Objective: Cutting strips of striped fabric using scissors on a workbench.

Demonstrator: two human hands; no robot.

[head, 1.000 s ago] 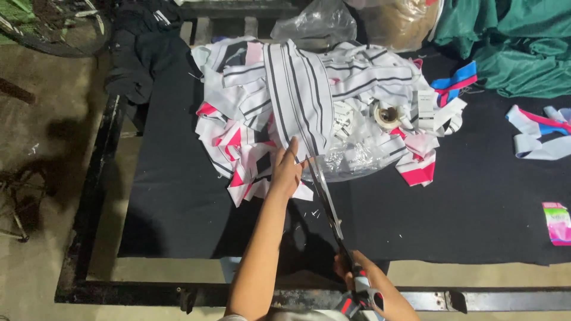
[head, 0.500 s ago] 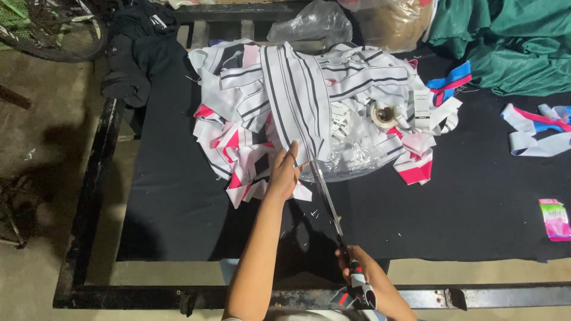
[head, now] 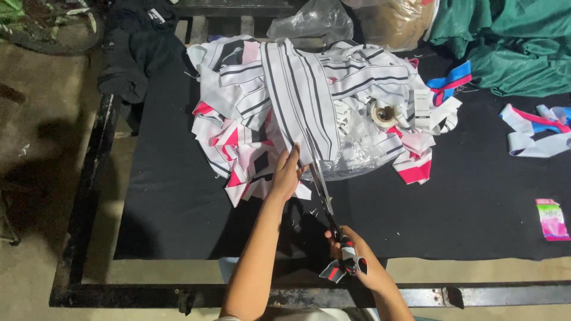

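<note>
My left hand (head: 287,176) grips the near edge of a white cloth strip with dark stripes (head: 300,101), which lies over a heap of white, pink and black fabric pieces (head: 238,148). My right hand (head: 348,255) holds long scissors (head: 324,196) by the handles, close to the table's front edge. The blades point up and away, and their tips meet the striped strip just right of my left hand's fingers. A black cloth (head: 452,214) covers the table beneath everything.
A tape roll (head: 383,113) sits on clear plastic right of the heap. Green fabric (head: 517,41) lies at the back right, with blue, pink and white strips (head: 532,131) near it. A small pink packet (head: 552,219) lies at the right edge. Dark clothing (head: 134,53) hangs at the back left.
My left hand stays on the striped strip's edge. My right hand and the scissors have barely shifted, with the blades still at the strip.
</note>
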